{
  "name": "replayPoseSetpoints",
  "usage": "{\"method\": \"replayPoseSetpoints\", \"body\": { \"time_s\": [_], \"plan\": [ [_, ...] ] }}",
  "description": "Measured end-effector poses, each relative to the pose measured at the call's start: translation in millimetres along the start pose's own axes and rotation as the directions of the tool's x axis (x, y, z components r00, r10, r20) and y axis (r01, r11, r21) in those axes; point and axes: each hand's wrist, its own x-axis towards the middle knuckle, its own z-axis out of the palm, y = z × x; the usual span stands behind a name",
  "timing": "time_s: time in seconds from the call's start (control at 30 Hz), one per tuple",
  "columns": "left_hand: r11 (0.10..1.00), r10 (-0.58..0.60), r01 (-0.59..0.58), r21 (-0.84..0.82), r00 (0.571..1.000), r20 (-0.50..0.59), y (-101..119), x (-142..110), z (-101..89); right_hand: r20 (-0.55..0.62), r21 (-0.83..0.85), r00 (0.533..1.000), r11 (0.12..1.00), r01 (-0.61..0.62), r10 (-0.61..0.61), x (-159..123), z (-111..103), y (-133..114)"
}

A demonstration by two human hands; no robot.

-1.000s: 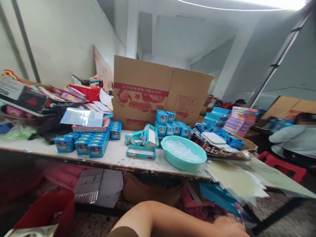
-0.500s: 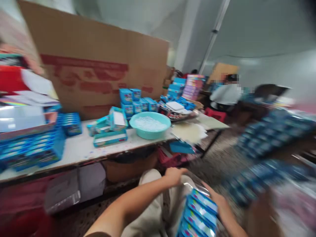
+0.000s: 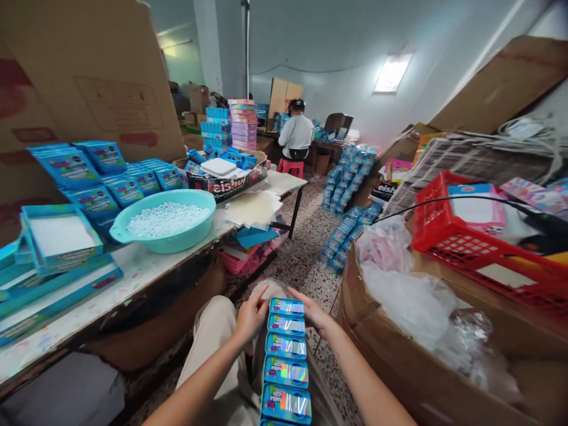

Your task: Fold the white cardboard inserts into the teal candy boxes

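Observation:
On my lap lies a row of small blue boxes, stacked lengthwise, with shiny reflections along their faces. Clear plastic shows faintly past the far end of the row, and its edges are hard to make out. My left hand is closed at the left of the far end, thumb and finger pinching the plastic. Opposite it, my right hand lies along the right side of the same end, its fingers closed on the plastic. Its fingertips are partly hidden by the boxes.
A turquoise basin of white pellets stands on the table at left, beside blue cartons. At right are a cardboard box of plastic bags and a red crate. A seated person works farther back.
The view has swung to the right, bringing the crate and cardboard box into sight. The row of boxes now lies straight before me, with both hands still at its far end.

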Motion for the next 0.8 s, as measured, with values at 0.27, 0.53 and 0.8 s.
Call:
{"method": "replayPoseSetpoints", "body": {
  "time_s": [0.27, 0.53, 0.8],
  "plan": [
    [0.962, -0.057, 0.070, -0.262, 0.997, 0.057, 14, 4, -3.3, -0.111, 0.273, 0.992, 0.959, 0.082, -0.054, -14, 19, -12],
    [0.911, -0.002, 0.098, -0.401, 0.972, 0.233, 41, 9, -30.0, -0.082, 0.387, 0.988, 0.909, 0.153, -0.131, -38, 26, -33],
    [0.803, -0.146, 0.292, -0.520, 0.942, 0.304, 56, 11, -34.5, -0.020, 0.392, 0.978, 0.898, 0.198, -0.207, -32, 24, -45]
  ]
}}
